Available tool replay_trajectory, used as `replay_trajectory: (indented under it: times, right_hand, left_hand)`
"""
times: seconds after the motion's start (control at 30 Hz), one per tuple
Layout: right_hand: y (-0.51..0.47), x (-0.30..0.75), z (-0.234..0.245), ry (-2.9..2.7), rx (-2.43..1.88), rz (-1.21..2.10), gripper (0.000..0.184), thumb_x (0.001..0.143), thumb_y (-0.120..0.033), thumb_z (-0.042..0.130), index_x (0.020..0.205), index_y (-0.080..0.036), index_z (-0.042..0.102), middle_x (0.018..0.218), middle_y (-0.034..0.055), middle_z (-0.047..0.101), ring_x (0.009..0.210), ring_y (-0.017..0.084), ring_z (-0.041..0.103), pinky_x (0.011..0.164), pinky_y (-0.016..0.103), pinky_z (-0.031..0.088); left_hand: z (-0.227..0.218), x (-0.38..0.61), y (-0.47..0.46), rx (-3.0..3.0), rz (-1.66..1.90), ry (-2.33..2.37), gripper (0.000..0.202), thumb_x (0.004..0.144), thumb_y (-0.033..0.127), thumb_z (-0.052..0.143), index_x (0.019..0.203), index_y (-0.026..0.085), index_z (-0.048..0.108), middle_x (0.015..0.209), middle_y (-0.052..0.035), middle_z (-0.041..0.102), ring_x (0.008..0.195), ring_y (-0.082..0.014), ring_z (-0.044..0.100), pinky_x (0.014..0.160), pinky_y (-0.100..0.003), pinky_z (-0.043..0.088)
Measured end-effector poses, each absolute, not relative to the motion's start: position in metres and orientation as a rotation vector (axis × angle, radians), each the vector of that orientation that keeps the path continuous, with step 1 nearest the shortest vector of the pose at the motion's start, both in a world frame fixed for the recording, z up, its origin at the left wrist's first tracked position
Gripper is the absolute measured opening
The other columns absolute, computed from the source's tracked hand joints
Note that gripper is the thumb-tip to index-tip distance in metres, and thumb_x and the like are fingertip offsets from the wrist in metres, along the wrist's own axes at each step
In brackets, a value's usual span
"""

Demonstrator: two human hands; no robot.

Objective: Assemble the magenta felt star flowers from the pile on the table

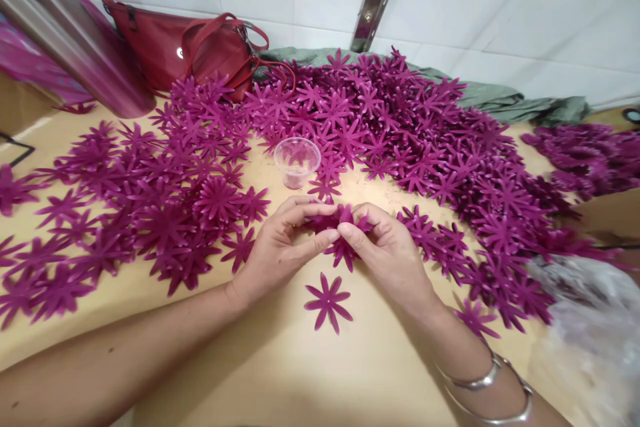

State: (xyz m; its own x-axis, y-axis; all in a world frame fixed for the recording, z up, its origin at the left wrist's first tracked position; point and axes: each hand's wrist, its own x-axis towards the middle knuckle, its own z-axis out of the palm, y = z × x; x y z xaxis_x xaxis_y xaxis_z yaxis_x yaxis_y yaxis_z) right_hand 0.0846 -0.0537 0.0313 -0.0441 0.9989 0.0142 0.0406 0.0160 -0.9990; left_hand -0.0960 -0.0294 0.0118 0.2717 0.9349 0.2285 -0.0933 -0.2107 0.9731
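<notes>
Both hands meet over the middle of the table, thumbs nearly touching. My left hand [287, 237] pinches purple fabric flower petals [344, 217] from the left. On the other side, my right hand [387, 240] grips the same petals between thumb and fingers. Whether one layer or several are held I cannot tell, as the fingers cover much of them. A single flat star-shaped petal piece [329, 303] lies on the table just below the hands. Beyond the hands stands a small clear plastic cup [297, 161], its contents hard to make out.
A large heap of purple petal pieces [350, 113] spreads across the back and right; a looser pile [165, 220] lies at left. A red handbag [155, 47] and a shiny tumbler-like cylinder [95, 47] stand back left. A clear plastic bag [590, 327] sits at right.
</notes>
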Motion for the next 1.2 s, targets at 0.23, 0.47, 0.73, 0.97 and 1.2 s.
replay_trajectory:
  times: [0.23, 0.47, 0.73, 0.97, 1.2]
  right_hand:
    - [-0.054, 0.083, 0.03, -1.225, -1.23, 1.253, 0.044, 0.083, -0.051, 0.085, 0.069, -0.022, 0.055, 0.058, -0.0063, 0.053, 0.051, 0.009, 0.043, 0.047, 0.024, 0.035]
    - [-0.052, 0.092, 0.032, -1.175, -1.257, 0.832, 0.045, 0.1, -0.049, 0.066, 0.066, -0.023, 0.054, 0.065, -0.0028, 0.05, 0.061, 0.013, 0.042, 0.059, 0.028, 0.038]
    - [-0.048, 0.094, 0.029, -1.242, -1.232, 0.641, 0.014, 0.101, -0.036, 0.065, 0.092, -0.025, 0.064, 0.107, 0.0044, 0.066, 0.103, 0.02, 0.061, 0.092, 0.033, 0.047]
    - [-0.042, 0.099, 0.027, -1.296, -1.36, 0.626, 0.013, 0.097, -0.038, 0.069, 0.095, -0.025, 0.067, 0.101, 0.0042, 0.067, 0.093, 0.022, 0.06, 0.084, 0.035, 0.047]
    - [-0.04, 0.103, 0.017, -1.781, -1.57, 0.386, 0.012, 0.086, -0.025, 0.08, 0.098, -0.026, 0.078, 0.103, 0.0073, 0.073, 0.105, 0.031, 0.056, 0.096, 0.048, 0.044]
  left_hand:
    - [0.013, -0.096, -0.031, 1.473, 1.167, 0.824, 0.003, 0.089, 0.026, 0.079, 0.091, 0.024, 0.08, 0.096, -0.0052, 0.071, 0.096, -0.019, 0.067, 0.086, -0.032, 0.056]
    - [0.007, -0.096, -0.028, 1.321, 1.275, 0.937, 0.006, 0.089, 0.026, 0.079, 0.09, 0.022, 0.075, 0.101, -0.0041, 0.066, 0.094, -0.0171, 0.063, 0.084, -0.03, 0.054]
    - [0.016, -0.098, -0.034, 1.44, 1.279, 0.856, 0.03, 0.089, 0.029, 0.08, 0.118, 0.026, 0.075, 0.126, -0.009, 0.064, 0.126, -0.0259, 0.06, 0.115, -0.043, 0.048]
    - [0.018, -0.099, -0.036, 1.471, 1.415, 0.99, 0.018, 0.101, 0.025, 0.065, 0.114, 0.026, 0.077, 0.122, -0.0079, 0.065, 0.122, -0.0236, 0.061, 0.109, -0.038, 0.051]
    - [0.015, -0.093, -0.032, 1.212, 1.351, 0.862, 0.032, 0.09, 0.021, 0.079, 0.12, 0.024, 0.071, 0.111, -0.003, 0.072, 0.085, -0.0116, 0.064, 0.077, -0.022, 0.057]
